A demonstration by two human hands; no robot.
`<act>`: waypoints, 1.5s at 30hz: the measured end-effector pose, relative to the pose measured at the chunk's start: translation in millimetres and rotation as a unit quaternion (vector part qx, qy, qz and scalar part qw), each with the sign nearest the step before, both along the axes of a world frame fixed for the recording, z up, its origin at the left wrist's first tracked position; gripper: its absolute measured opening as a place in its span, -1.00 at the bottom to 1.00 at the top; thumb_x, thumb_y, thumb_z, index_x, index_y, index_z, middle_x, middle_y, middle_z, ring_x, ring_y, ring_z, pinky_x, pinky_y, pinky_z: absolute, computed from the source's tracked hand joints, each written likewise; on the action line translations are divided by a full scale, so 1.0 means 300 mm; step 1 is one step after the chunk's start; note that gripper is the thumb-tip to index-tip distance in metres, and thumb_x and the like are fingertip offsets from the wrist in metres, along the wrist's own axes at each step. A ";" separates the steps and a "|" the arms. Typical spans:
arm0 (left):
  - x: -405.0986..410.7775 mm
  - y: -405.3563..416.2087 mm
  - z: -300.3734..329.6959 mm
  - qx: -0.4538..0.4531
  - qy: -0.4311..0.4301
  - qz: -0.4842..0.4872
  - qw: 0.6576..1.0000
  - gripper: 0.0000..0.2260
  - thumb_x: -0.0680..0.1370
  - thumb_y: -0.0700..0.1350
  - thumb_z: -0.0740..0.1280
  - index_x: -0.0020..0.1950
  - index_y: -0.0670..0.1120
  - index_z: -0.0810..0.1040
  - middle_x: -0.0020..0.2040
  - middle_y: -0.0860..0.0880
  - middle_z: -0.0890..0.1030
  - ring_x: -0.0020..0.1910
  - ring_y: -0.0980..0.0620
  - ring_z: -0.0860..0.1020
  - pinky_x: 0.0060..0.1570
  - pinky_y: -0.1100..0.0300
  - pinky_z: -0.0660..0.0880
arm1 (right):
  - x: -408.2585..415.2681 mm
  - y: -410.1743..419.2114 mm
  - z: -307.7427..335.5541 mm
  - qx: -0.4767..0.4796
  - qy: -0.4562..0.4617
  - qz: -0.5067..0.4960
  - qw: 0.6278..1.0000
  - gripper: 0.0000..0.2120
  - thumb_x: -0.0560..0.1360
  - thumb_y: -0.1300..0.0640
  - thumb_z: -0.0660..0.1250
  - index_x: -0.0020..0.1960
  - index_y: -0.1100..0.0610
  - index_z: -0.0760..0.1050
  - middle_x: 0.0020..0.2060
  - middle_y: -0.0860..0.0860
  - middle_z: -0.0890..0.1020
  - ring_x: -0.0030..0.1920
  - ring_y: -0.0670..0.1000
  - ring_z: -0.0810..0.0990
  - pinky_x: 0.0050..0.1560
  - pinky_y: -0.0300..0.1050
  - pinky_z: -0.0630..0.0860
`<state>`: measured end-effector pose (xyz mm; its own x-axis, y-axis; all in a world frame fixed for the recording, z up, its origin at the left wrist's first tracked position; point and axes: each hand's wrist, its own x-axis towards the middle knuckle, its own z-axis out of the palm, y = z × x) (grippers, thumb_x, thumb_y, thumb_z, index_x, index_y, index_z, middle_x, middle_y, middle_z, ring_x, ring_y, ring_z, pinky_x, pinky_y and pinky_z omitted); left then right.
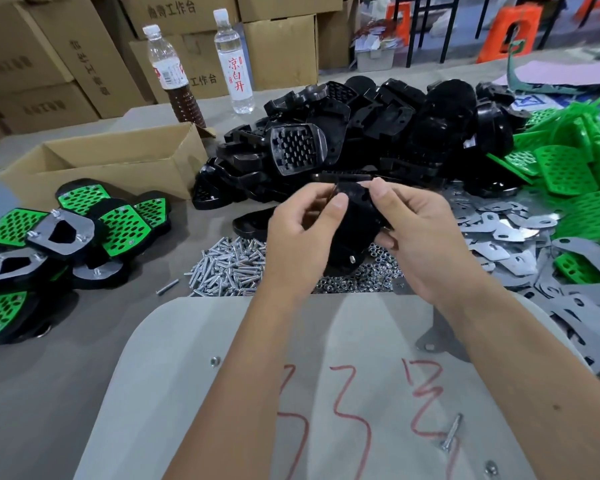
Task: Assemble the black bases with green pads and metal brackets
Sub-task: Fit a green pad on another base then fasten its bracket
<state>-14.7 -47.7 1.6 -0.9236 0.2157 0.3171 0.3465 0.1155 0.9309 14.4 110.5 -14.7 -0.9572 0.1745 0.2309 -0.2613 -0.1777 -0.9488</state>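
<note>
**Black base held at frame centre, details obscured**

Head view: the left hand [303, 233] and right hand [420, 230] both pinch one black base [355, 216] by its upper edge, above the screw pile [229, 268]. It looks rigid, light, glossy; edge grips suit it. Its face is hidden; possibly a bolt protrudes below.

A: Both hands cover much of the black base [355, 216]; whether it carries a green pad can't be told
B: The orange stools [515, 31] are blurred
</note>
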 end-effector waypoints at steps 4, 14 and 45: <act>0.020 0.022 -0.001 0.059 -0.073 0.001 0.996 -0.77 0.60 -0.02 0.33 0.04 -0.15 0.69 -0.07 -0.20 0.69 -0.07 -0.04 0.60 0.13 -0.24 0.58 | 0.005 -0.005 0.008 -0.058 -0.045 -0.005 0.997 -0.59 0.71 -0.10 0.23 0.07 0.14 0.75 -0.12 0.16 0.64 -0.34 -0.09 0.43 -0.41 -0.31 0.33; 0.017 0.035 -0.010 0.125 -0.076 0.017 0.989 -0.78 0.59 -0.07 0.31 -0.01 -0.23 0.62 -0.14 -0.09 0.63 -0.12 0.01 0.54 -0.02 0.08 0.51 | 0.006 -0.009 0.004 -0.042 -0.062 0.037 0.997 -0.58 0.59 -0.14 0.40 0.15 0.22 0.70 -0.04 0.13 0.63 -0.13 0.05 0.45 -0.20 -0.16 0.42; 0.018 0.046 -0.048 0.129 -0.017 0.005 0.991 -0.79 0.62 -0.05 0.35 -0.11 -0.16 0.54 -0.22 -0.06 0.55 -0.22 0.01 0.48 -0.15 0.03 0.46 | 0.018 -0.031 0.005 -0.001 0.012 0.033 0.999 -0.84 0.57 0.22 0.47 0.14 0.15 0.71 0.06 0.24 0.73 0.08 0.15 0.72 0.07 0.00 0.69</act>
<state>-9.4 -34.0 -12.8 -0.9364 0.1213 0.3294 0.3148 -0.1251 0.9409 19.9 101.3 -13.3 -0.9609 0.1110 0.2537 -0.2715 -0.1973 -0.9420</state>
